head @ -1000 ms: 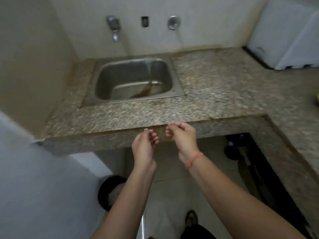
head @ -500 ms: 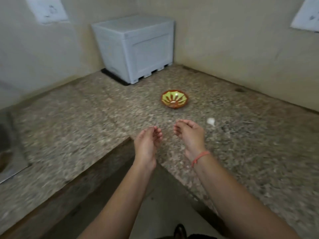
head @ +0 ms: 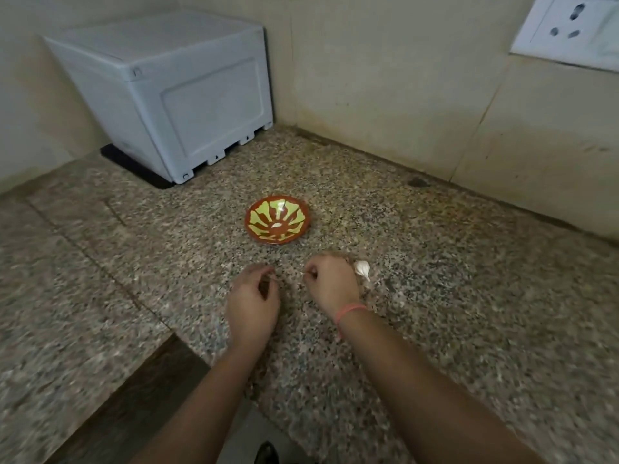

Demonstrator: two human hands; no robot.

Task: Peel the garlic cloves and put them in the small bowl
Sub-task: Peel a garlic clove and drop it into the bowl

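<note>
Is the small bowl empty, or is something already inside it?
Not empty. The small bowl stands upright, and one small white piece lies at its centre; cannot tell whether it is garlic.

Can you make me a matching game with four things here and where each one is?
Things:
1. orange and green patterned small bowl
2. white garlic piece
3. grey plastic box
4. white wall socket

Places:
A. top right, on the wall
B. back left corner of the speckled stone counter
C. just beside the right hand
D. middle of the counter

Pairs: 1-D, 2-C, 3-B, 4-A
</note>
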